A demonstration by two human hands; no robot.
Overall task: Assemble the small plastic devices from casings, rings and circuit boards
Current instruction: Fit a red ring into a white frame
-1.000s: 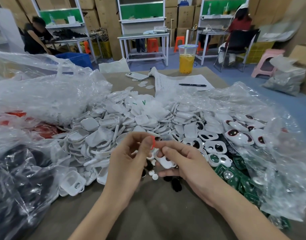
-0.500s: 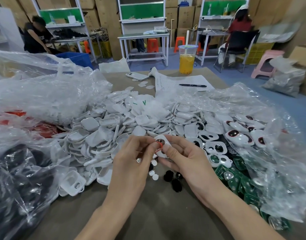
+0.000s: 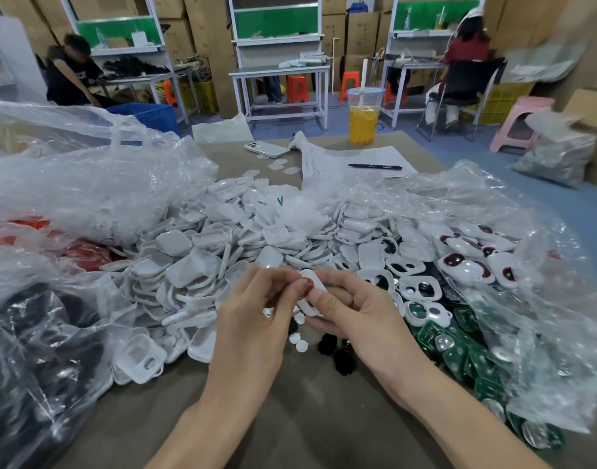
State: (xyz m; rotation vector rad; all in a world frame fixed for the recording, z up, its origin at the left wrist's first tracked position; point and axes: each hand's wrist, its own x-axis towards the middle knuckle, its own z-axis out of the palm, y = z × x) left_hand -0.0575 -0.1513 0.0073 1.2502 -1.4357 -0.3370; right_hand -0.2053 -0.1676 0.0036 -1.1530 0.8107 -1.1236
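Hands met at the centre of the frame, just above a brown table (image 3: 290, 421). The right hand (image 3: 354, 313) gripped a white casing (image 3: 305, 305), thumb curled over its face and fingers wrapped behind. The left hand (image 3: 253, 319) pinched narrowly at a red ring (image 3: 308, 283) set at the casing's upper opening. Whether the ring lay fully seated could not be told, because fingertips hid most of its edge.

Uneven pressure from that pinch would likely tilt or twist the ring, so that it sat crooked or sprang free. A dropped ring would probably land among the small white discs (image 3: 299, 343) and black round parts (image 3: 341, 358) lying directly below the hands. It might also vanish into the heap of loose casings (image 3: 222, 245) just beyond them, across the middle of the frame.

Green circuit boards (image 3: 466, 353) lay at lower right, partly under a crinkled clear bag (image 3: 527, 299). A reach there could catch the bag and scatter them.
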